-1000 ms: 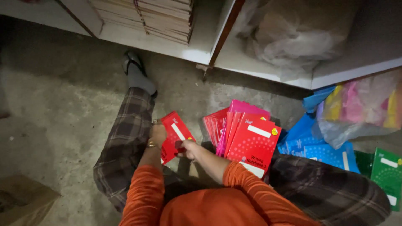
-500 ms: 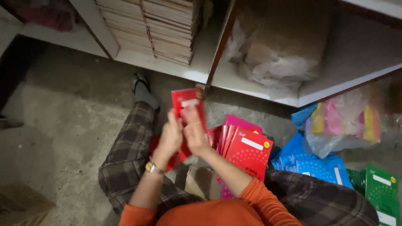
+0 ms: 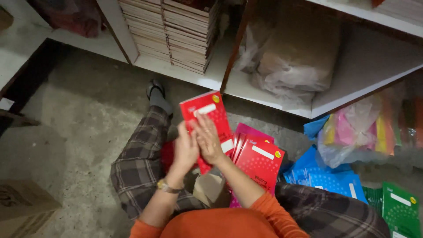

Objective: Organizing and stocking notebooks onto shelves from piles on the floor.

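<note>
A grey concrete floor (image 3: 79, 119) runs under white shelves (image 3: 229, 83). One tall stack of books (image 3: 176, 35) sits on a shelf, and one plastic bag (image 3: 291, 57) sits beside it. A person sits on the floor in checked trousers. Both hands are raised in front of the chest. The left hand (image 3: 186, 147) and the right hand (image 3: 208, 140) grip one small bunch of red books (image 3: 206, 115), held upright. One pile of red and pink books (image 3: 260, 161) leans by the right knee. Blue books (image 3: 324, 176) and green books (image 3: 398, 207) lie further right. One cardboard box (image 3: 22, 207) sits at the left.
</note>
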